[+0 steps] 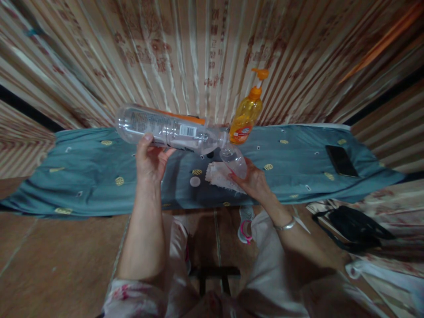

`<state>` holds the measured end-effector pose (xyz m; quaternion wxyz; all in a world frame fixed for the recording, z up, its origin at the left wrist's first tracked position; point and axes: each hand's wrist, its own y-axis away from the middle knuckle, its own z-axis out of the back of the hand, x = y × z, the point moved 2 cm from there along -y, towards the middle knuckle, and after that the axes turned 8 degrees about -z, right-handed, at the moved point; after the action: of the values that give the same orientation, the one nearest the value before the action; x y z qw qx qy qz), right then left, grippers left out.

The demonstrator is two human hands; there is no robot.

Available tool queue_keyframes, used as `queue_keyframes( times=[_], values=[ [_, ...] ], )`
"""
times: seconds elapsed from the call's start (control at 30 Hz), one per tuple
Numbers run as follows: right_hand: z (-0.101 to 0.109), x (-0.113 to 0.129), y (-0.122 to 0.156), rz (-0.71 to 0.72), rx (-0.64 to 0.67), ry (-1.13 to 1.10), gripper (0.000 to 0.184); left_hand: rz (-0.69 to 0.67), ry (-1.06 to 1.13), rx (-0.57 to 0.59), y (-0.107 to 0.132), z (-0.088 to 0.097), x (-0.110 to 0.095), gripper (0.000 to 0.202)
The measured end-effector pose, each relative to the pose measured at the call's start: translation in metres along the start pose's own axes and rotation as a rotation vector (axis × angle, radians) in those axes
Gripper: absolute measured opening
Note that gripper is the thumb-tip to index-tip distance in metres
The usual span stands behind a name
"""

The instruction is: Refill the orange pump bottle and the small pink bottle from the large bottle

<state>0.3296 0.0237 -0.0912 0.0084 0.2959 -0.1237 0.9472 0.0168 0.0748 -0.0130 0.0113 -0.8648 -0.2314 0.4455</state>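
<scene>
My left hand (152, 154) is closed around the lower side of a large clear plastic bottle (162, 129) with an orange-edged label and a barcode. The bottle lies tilted on its side, its neck pointing right. That neck meets the mouth of a small clear plastic container (233, 161), a cup or little bottle, gripped by my right hand (253, 179). Whether liquid passes between them I cannot tell. Below the small container a folded pale cloth (220, 176) rests on the table. A round white cap (195, 181) lies left of the cloth.
Behind the small container stands an orange pump bottle (247, 115) of yellow liquid. A black phone (341, 160) lies on the right of the teal tablecloth (89, 176). Curtains (185, 57) hang close behind the table. A black bag (359, 225) is at the lower right.
</scene>
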Motion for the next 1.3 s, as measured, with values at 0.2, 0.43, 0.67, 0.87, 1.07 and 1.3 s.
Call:
queue_keyframes(
  times=[0.2, 0.43, 0.67, 0.87, 1.07, 1.3],
  values=[
    [0.001, 0.001, 0.000, -0.012, 0.005, 0.010, 0.073, -0.003, 0.030, -0.013, 0.001, -0.002, -0.001, 0.028],
    [0.001, 0.001, 0.001, -0.003, 0.003, 0.000, 0.074, 0.021, 0.022, -0.003, 0.002, -0.004, -0.003, 0.033],
    [-0.001, -0.001, 0.000, -0.001, -0.011, 0.012, 0.080, 0.031, 0.063, -0.066, 0.003, -0.008, -0.005, 0.038],
    [0.000, -0.001, 0.001, -0.002, 0.002, -0.010, 0.079, 0.027, 0.062, -0.033, 0.001, -0.006, -0.004, 0.037],
    [0.000, -0.001, 0.001, -0.030, 0.007, -0.006, 0.073, 0.035, 0.078, -0.077, 0.004, -0.010, -0.006, 0.035],
    [0.000, -0.002, 0.001, -0.028, 0.017, -0.020, 0.072, 0.045, 0.080, -0.087, 0.004, -0.011, -0.007, 0.033]
  ],
)
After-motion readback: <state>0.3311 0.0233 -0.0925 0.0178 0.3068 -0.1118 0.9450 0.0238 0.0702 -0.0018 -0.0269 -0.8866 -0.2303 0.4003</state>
